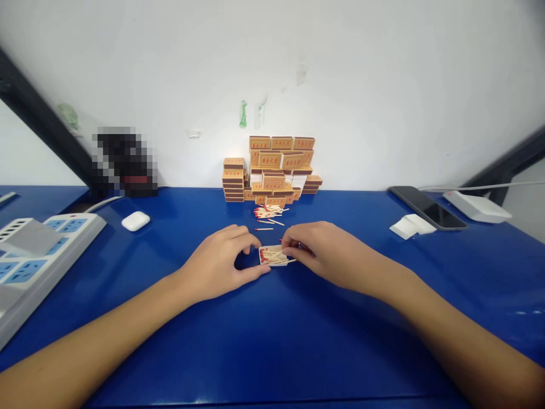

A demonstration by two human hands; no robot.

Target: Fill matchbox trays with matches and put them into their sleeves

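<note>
A small white matchbox tray (273, 255) with red-tipped matches in it lies on the blue table (272, 341). My left hand (221, 264) grips the tray's left end between thumb and fingers. My right hand (323, 253) pinches at the tray's right side, its fingertips on matches in the tray. A loose heap of matches (269, 213) lies just beyond the tray. Behind it a stack of tan matchboxes (272, 169) stands against the wall.
A white power strip (29, 255) sits at the left edge, a white earbud case (135, 220) near it. At the right lie a black phone (428, 207), a folded white tissue (411, 226) and a white charger (477, 205). A pixelated dark object (125, 162) stands at the back left.
</note>
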